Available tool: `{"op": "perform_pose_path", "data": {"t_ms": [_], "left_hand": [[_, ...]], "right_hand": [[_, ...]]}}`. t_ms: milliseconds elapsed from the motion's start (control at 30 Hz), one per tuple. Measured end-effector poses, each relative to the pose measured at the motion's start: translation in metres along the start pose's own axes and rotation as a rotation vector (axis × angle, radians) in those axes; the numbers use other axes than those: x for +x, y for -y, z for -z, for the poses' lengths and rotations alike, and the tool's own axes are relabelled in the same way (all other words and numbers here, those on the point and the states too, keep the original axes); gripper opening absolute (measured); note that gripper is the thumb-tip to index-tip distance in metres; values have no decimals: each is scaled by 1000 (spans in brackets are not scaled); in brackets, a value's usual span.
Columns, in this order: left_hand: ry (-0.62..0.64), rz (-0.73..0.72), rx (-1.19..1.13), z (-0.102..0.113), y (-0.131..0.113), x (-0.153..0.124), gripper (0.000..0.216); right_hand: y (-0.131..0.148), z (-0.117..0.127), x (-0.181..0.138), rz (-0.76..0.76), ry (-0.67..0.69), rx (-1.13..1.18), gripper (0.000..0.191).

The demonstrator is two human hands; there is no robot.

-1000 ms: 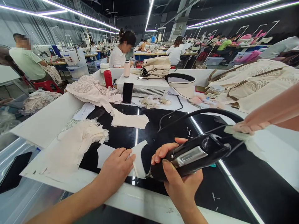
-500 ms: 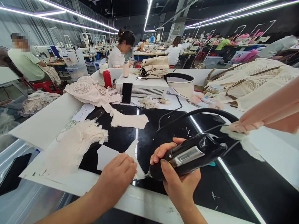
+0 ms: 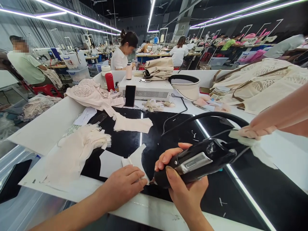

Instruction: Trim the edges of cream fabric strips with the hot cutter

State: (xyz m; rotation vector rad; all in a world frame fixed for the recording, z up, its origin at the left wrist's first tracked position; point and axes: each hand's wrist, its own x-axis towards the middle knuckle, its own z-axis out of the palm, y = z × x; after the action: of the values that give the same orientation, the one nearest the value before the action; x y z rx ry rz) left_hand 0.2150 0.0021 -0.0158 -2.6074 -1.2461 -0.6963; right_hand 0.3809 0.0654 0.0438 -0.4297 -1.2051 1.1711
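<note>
Right grip [image 3: 184, 189] clasps tool [image 3: 196, 163]; red bottle [image 3: 110, 81] hides contents.

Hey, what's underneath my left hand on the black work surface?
Your left hand rests on a flat, curved-edged, cloth-like white piece, with the glossy black board beneath. What your palm and fingers cover can't be seen.

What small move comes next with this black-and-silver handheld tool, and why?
Perhaps ease the tool along the edge of the white curved piece: your right hand grips it, its tip sits by the near corner, and your left hand rests on the piece.
</note>
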Motion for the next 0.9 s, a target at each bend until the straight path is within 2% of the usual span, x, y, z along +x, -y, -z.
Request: {"op": "perform_pose_path", "data": {"t_ms": [333,567,900], "left_hand": [[19,44,-31,4,-1,-2,19],[33,74,-34,3,-3,-2,21],[66,143,-69,8,-4,-2,24]], "right_hand": [[-1,3,-1,-21,13,-5,38],[-4,2,10,0,-44,8,38],[-12,-4,14,-23,-60,-2,40]]}}
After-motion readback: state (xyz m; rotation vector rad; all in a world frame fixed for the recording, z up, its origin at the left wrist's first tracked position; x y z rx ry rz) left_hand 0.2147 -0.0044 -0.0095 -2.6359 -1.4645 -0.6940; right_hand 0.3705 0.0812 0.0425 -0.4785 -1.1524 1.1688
